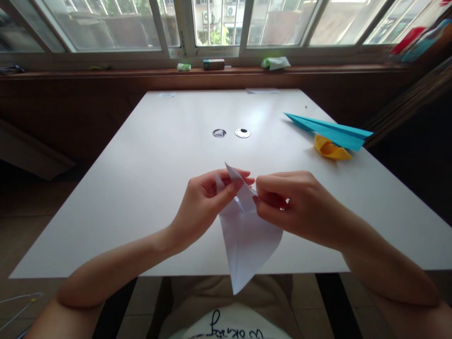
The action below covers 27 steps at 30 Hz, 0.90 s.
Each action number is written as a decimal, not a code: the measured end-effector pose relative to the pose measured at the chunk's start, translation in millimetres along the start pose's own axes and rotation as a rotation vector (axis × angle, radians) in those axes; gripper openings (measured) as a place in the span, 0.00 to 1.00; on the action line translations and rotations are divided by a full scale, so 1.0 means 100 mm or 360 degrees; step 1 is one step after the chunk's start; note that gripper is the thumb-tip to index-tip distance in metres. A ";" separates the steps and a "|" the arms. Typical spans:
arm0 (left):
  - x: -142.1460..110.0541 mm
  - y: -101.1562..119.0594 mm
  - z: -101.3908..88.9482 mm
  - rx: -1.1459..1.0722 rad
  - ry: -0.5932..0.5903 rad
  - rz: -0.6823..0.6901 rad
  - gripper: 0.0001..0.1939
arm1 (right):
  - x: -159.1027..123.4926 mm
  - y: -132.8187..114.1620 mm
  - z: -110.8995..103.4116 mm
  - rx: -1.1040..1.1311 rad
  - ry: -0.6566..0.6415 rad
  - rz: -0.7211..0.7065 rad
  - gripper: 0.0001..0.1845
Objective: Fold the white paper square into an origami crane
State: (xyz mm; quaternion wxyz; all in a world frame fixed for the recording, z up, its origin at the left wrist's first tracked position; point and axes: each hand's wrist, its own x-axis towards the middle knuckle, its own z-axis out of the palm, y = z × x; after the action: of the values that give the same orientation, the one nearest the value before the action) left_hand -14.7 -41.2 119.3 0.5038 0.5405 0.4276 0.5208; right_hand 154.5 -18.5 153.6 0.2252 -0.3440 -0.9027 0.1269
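Pinching folded white paper (249, 240) between left hand (212, 200) and right hand (286, 200), blue paper plane (330, 132) beyond on table (158, 155)

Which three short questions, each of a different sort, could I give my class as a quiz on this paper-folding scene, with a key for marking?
1. True or false: the left hand and the right hand both hold the folded white paper.

2. Multiple choice: what colour is the paper boat beside the paper plane?
a) green
b) yellow
c) red

3. Fill the gap with "near" or "far": in this view, the lowest tip of the folded white paper reaches past the ____ edge of the table.

Key: 1 true; 2 b; 3 near.
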 end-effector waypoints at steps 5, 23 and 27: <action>-0.01 -0.03 -0.02 0.0081 -0.0131 -0.0069 0.09 | 0.02 0.01 -0.05 0.0042 -0.0001 0.0081 0.14; 0.00 -0.02 0.00 0.0125 -0.0127 -0.0042 0.13 | -0.01 -0.05 0.06 -0.0198 -0.0120 -0.0033 0.08; -0.01 -0.03 0.00 0.0157 -0.0126 0.0012 0.12 | -0.03 -0.05 0.08 -0.0280 -0.0141 -0.0008 0.09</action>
State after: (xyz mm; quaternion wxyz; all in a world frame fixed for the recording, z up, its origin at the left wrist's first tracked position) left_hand -14.3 -41.4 116.3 0.4910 0.5864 0.4306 0.4791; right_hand 149.1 -24.7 147.5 0.1544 -0.3542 -0.9203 0.0616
